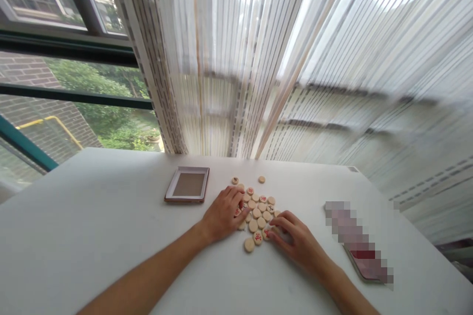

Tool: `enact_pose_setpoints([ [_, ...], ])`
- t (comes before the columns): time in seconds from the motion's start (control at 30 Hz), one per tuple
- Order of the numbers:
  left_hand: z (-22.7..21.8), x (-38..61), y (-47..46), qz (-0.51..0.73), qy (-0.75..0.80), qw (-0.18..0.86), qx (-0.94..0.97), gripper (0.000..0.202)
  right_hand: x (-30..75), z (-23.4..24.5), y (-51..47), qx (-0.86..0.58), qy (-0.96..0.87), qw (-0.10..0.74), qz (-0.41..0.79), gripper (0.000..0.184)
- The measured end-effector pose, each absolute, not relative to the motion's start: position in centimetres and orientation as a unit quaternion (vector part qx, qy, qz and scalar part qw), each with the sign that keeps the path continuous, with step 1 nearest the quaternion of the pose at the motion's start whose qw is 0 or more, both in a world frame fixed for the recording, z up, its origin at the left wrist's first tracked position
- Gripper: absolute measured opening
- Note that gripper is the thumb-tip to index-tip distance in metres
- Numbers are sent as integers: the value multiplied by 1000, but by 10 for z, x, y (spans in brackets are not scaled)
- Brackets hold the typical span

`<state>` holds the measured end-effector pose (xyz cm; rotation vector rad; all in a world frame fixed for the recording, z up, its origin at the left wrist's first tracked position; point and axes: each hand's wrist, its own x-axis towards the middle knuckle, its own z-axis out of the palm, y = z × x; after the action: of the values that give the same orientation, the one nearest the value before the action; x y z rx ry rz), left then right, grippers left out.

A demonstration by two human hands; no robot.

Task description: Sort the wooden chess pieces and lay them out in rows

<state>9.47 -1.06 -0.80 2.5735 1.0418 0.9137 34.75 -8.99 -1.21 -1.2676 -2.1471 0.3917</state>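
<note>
Pale wooden xiangqi pieces (253, 226), roughly thirty in view, the exact count hidden by overlapping fingers, in one loose flat cluster near the middle of a white table (92, 236). Around six faces with red characters turned up, the others too small or too plain to read. Two pieces lying apart beyond the far edge of the cluster, well separated from each other, and one more at its near edge.

Two bare hands on the cluster, from opposite sides. Left hand (223, 214) curled and palm down over the far left of the pieces, fingertips touching them; whether any piece is pinched, impossible to tell. Right hand (295, 241) loosely open, fingers slightly spread and resting against the near right edge, with no piece visibly held.

One square frame (188, 184), reddish-brown rim around a tan panel, lying flat left of the cluster, just beyond the left hand. One pixelated smartphone (365, 266) lying at an angle well right of the right hand.

Behind the table, one sheer striped curtain (236, 59) to the right and one dark-framed window (70, 56) to the left, with a brick wall (44, 133), a yellow pipe (55, 119) and green trees (99, 83) outside.
</note>
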Motion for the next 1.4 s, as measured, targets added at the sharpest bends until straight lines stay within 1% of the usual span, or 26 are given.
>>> enact_pose_setpoints([
  [0.1,-7,95,-11,304,351,102,880,13,347,-9,-91,-480,-802,313,169,11],
  [0.23,-3,96,-14,293,328,85,894,14,349,-4,-97,-469,-797,335,181,5],
  [0.4,-1,90,-27,277,324,76,902,13,351,-6,-100,-468,-798,326,196,5],
  [0.47,-2,84,-35,260,310,78,911,20,351,-8,-100,-467,-799,322,200,4],
  [0.57,-4,69,-48,219,293,77,928,43,349,-9,-101,-472,-799,309,208,4],
  [0.63,-6,60,-55,198,302,74,930,52,347,-8,-101,-475,-799,300,214,3],
  [0.83,-5,48,-64,215,313,71,922,45,344,-4,-102,-442,-803,320,238,7],
  [1.0,-7,45,-64,296,344,68,888,27,343,-1,-103,-442,-799,328,242,8],
  [1.13,-11,40,-64,293,376,55,878,39,343,-2,-102,-446,-803,319,235,10],
  [1.27,-13,38,-63,287,394,48,872,35,343,-3,-103,-440,-807,306,249,11],
  [1.4,-11,38,-61,253,371,48,892,45,342,-3,-104,-431,-811,305,253,15],
])
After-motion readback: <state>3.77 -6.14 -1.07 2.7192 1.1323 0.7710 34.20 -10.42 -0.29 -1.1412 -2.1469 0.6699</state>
